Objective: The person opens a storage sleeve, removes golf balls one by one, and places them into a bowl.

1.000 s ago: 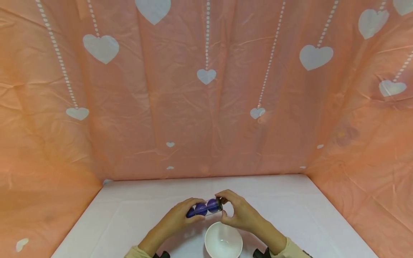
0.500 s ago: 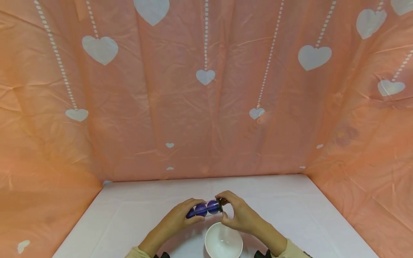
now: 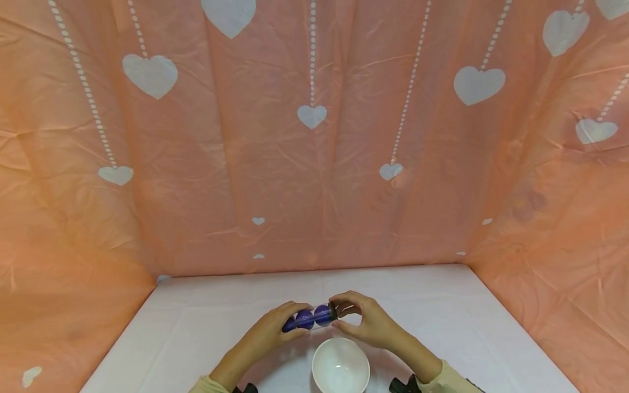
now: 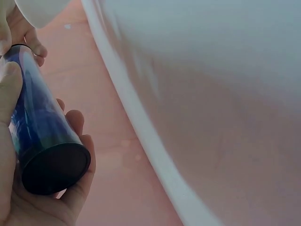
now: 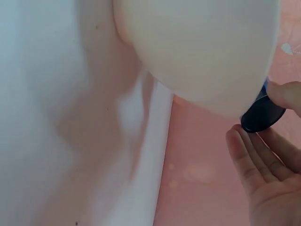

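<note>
A clear tube with several purple balls inside is held nearly level, its right end slightly higher, above and behind a white bowl. My left hand grips the tube around its left part; in the left wrist view the fingers wrap under it, near a black end cap. At the other end, my right hand pinches the dark cap between thumb and fingers. The right wrist view shows that cap against the thumb, with the bowl hiding most of the tube.
The bowl stands on a white-covered table near its front, between the forearms. Behind and at both sides hangs an orange-pink curtain with white hearts. Black wrist mounts show at the lower edge.
My right hand has shifted its hold on the cap, its fingers and thumb turning slightly. The left hand and tube stay almost in place, and the bowl has not moved.
</note>
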`<state>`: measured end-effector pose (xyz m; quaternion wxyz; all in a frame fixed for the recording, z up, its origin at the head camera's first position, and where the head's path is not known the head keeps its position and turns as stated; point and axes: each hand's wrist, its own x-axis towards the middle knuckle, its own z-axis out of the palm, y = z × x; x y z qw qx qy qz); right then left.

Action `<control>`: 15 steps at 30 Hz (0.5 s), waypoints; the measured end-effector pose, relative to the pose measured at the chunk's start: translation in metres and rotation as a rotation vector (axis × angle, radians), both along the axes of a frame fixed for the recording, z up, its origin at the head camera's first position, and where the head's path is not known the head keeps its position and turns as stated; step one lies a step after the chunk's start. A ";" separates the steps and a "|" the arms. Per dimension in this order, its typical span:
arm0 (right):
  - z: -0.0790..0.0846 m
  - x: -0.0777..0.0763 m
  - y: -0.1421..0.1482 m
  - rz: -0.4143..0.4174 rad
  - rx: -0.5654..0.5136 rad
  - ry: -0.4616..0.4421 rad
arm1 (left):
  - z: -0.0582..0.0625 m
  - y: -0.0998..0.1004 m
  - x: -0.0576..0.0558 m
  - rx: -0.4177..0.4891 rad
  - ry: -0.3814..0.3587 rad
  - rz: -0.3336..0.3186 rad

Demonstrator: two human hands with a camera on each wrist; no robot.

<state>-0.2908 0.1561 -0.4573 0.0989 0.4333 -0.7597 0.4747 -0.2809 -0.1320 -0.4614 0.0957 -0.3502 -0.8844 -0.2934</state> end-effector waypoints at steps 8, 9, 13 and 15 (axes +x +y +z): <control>-0.002 0.000 -0.002 -0.001 -0.055 -0.057 | -0.002 0.003 0.002 0.023 0.012 0.010; -0.002 0.000 -0.002 -0.001 -0.057 -0.055 | -0.002 0.003 0.003 0.023 0.013 0.013; -0.001 0.001 -0.002 -0.011 -0.060 -0.047 | -0.002 0.004 0.004 0.022 0.021 0.023; 0.000 0.000 -0.002 -0.017 -0.064 -0.043 | -0.002 0.005 0.004 0.019 0.030 0.033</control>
